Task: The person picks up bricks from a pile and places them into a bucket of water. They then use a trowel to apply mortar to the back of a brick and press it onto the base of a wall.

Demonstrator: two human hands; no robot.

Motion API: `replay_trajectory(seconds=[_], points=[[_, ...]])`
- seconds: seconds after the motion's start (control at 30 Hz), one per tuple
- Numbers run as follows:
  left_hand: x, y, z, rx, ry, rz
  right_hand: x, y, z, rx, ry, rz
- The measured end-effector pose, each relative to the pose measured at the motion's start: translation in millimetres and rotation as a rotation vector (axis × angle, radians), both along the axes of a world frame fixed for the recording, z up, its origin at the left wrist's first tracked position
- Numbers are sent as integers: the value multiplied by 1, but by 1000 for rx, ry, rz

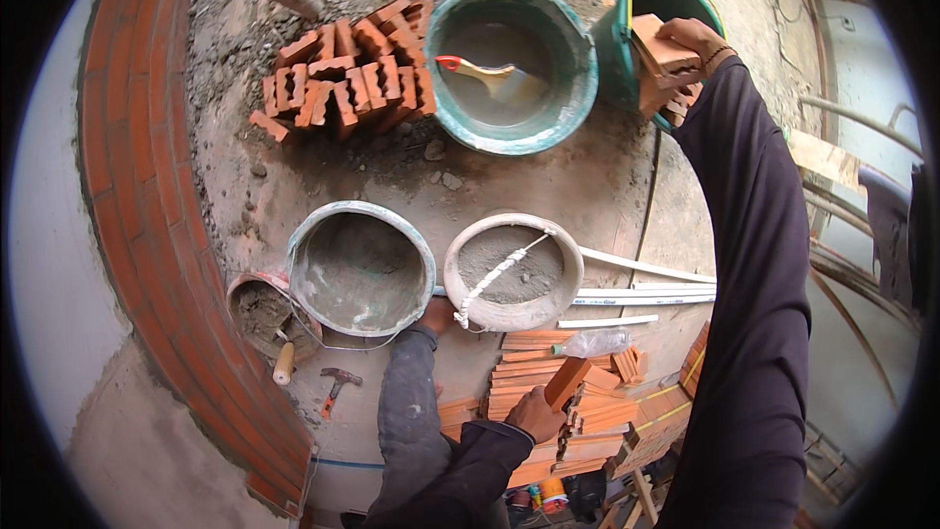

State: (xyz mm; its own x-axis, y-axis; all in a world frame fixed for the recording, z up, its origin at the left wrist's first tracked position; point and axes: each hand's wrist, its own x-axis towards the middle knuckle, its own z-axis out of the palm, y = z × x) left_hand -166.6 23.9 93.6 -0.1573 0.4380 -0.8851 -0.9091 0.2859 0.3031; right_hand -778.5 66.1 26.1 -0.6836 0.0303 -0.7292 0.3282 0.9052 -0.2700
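Plainly, the right grip (692,41) is closed around orange slips (654,37) at a green bucket's (609,61) mouth. The left grip (537,415) clasps one slip (567,382) beside the stacked slips (599,413).

The dusty grey-brown floor (597,191) carries a heap of ridged orange bricks (354,88), a round green plastic tub (514,144), a green bucket (611,54), a round grey-coated tub (362,207), an orange-handled metal hammer (338,385) and stacked thin orange bricks (519,372).
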Motion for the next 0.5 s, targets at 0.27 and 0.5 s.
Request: replay_trajectory(seconds=[0.27, 0.5], points=[[6, 13, -8, -12, 9, 56, 29, -19, -26, -120, -153, 9], [17, 16, -2, -118, 2, -30, 6, 2, -27, 303, 630, 1458]])
